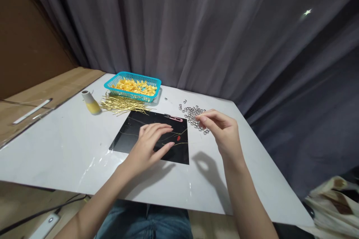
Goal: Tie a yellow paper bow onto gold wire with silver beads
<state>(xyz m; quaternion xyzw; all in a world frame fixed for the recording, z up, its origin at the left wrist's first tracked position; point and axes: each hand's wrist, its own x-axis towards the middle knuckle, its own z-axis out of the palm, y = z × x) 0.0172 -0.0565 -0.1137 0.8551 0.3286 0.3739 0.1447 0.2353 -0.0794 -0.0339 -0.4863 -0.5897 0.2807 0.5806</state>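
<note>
Your right hand point(223, 132) hangs just above the silver beads point(193, 116), thumb and forefinger drawn into a narrow pinch. Whether a bead sits between those fingertips point(201, 118) is too small to tell. The beads lie loose on the table by the far right corner of the black mat point(126, 138), probably placed so this hand can reach them without crossing anything.

Your left hand point(147, 145) lies open and palm down on the mat, fingers slightly spread over thin gold wires point(168, 141). It seems to be steadying them, though no grip shows. The dark mat likely makes those fine wires easier to see. A red spot point(178, 138) sits on the mat near them, and pink snips point(174, 118) rest at its far edge, close at hand. Farther back on the white table point(64, 153) are a teal basket point(131, 75) of gold foil pieces point(134, 87), a bundle of gold strands point(120, 104) and a yellow-and-white spool point(91, 104), all kept behind your working space.
</note>
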